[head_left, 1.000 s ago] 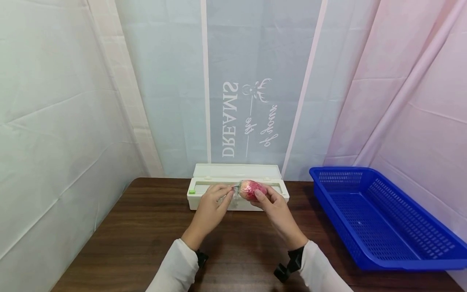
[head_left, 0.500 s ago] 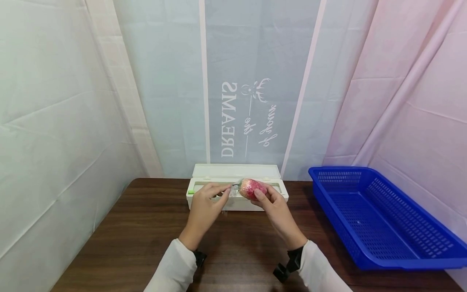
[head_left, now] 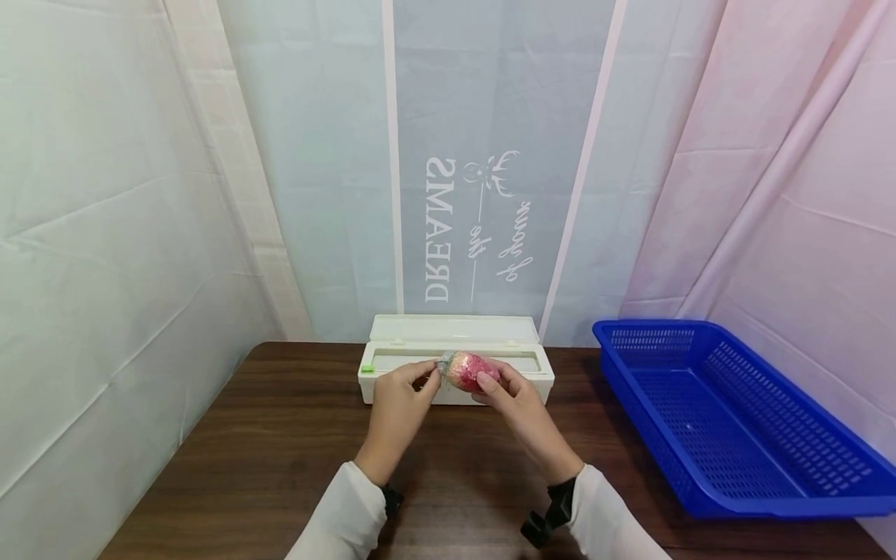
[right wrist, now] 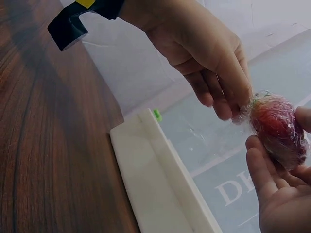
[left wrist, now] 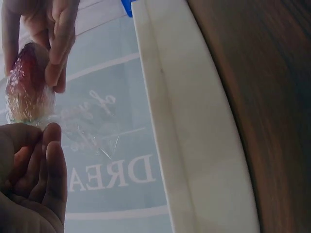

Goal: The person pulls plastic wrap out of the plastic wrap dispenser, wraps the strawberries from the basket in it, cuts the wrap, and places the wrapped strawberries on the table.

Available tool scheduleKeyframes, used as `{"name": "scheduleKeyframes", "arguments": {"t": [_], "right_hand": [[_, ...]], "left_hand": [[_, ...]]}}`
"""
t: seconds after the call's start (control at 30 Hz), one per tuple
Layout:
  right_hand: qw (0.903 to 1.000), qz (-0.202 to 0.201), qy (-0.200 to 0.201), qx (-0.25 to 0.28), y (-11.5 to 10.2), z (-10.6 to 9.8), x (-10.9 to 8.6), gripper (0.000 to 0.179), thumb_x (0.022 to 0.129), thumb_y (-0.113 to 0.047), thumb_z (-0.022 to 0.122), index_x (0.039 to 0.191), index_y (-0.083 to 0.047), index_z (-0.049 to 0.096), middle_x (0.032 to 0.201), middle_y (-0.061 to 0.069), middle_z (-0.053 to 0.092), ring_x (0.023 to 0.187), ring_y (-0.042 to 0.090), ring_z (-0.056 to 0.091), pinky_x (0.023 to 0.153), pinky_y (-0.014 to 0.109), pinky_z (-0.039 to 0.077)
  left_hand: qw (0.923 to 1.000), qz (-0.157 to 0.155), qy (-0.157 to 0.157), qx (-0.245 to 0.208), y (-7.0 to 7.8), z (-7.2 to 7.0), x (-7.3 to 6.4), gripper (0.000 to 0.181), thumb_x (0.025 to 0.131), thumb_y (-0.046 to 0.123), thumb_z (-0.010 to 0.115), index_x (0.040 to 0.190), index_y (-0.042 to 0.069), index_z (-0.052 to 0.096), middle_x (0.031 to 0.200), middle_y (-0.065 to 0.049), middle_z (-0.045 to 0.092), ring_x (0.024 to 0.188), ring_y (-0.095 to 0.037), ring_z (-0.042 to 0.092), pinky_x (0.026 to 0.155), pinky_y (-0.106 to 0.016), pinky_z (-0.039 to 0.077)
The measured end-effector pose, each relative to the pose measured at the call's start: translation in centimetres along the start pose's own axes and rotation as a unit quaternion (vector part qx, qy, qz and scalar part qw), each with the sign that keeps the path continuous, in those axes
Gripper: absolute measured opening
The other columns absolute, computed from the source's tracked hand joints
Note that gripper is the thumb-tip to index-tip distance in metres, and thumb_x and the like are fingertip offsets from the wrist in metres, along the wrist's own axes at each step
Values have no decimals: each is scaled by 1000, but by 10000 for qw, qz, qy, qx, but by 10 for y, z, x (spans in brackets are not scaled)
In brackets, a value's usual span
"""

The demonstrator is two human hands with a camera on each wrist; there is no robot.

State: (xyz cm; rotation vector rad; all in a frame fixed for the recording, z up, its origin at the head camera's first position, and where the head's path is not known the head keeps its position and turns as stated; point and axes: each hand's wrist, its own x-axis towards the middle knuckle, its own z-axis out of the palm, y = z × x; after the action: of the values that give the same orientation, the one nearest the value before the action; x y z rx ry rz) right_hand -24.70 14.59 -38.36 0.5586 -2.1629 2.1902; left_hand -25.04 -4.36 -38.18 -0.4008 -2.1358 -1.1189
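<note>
A red-and-yellow fruit (head_left: 465, 369) wrapped in clear cling film is held up in front of the white box, its greenish end toward the left. My right hand (head_left: 523, 411) grips the red end between thumb and fingers. My left hand (head_left: 395, 411) pinches the gathered film at the greenish end. In the left wrist view a loose flap of cling film (left wrist: 99, 136) trails from those fingertips. The right wrist view shows the wrinkled film tight around the fruit (right wrist: 277, 121). What kind of fruit it is, I cannot tell.
Behind the hands, a long white cling film dispenser (head_left: 458, 397) stands with its clear lid (head_left: 455, 327) raised and a green slider (head_left: 367, 368) at its left end. A blue perforated basket (head_left: 647, 428) sits on the right of the dark wooden table (head_left: 245, 451). Curtains surround the table.
The left fingertips drew slightly away from the fruit, then came back against its greenish end. My right hand and the fruit have shifted a little left and down.
</note>
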Motion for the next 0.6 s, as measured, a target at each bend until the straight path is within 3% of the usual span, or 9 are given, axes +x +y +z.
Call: {"name": "scheduleKeyframes", "arguments": {"t": [0.17,0.33,0.43,0.6], "right_hand": [[9999,3,86,-117,1,0,0,42,94,-32,55,129,-8,51,124,17,55,107,23,56,85,29,53],[9996,-11,202,-218,1,1,0,40,93,-34,57,127,-12,53,126,14,54,106,21,56,86,29,52],[9990,-8,287,-354,1,0,0,42,92,-36,58,127,-13,54,126,12,55,108,19,55,87,29,51],[9972,15,364,-648,1,-1,-1,43,92,-38,58,127,-14,56,124,10,58,108,16,55,89,28,50]], "left_hand": [[9942,-779,-509,-541,0,3,-3,14,89,16,61,88,16,74,71,3,70,61,-1,56,49,-24,50],[9806,-1237,-1094,-1056,0,4,-2,18,94,20,54,92,16,72,78,1,70,70,-4,61,59,-28,55],[9685,-1300,-1508,-1498,0,4,-2,23,97,19,48,100,10,69,92,-7,70,80,-11,64,70,-33,58],[9335,-1506,-2012,-2558,-2,5,-2,33,101,23,41,113,2,63,106,-17,66,94,-21,63,81,-36,55]]}}
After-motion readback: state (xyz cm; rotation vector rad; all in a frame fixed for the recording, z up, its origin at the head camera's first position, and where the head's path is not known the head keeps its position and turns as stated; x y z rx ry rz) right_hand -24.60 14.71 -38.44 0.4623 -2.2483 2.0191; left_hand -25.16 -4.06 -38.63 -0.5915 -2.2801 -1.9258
